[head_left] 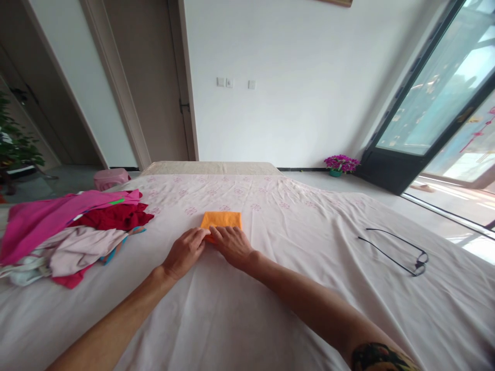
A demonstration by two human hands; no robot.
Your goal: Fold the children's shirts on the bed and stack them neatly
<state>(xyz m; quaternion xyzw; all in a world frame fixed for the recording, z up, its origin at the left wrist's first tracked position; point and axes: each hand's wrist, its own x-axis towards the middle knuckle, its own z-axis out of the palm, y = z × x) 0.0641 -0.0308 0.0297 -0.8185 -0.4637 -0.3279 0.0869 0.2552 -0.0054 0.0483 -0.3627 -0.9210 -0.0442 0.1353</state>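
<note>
A small, flat, folded orange cloth (221, 219) lies on the pale flowered sheet (216, 319), straight in front of me. Its near edge is gripped by my left hand (187, 251), whose fingers are closed at the near left corner. My right hand (234, 247) has its fingers curled over the same edge, just beside the left fingertips. The two hands almost touch, and they hide the front part of the cloth.
To the left lies a heap of clothes (96, 216) in pink, red and pale colours. Black-framed glasses (419, 263) rest on the sheet at right. Beyond are a pink stool (112, 179), a pot of purple flowers (341, 164) and a glass door (417, 113).
</note>
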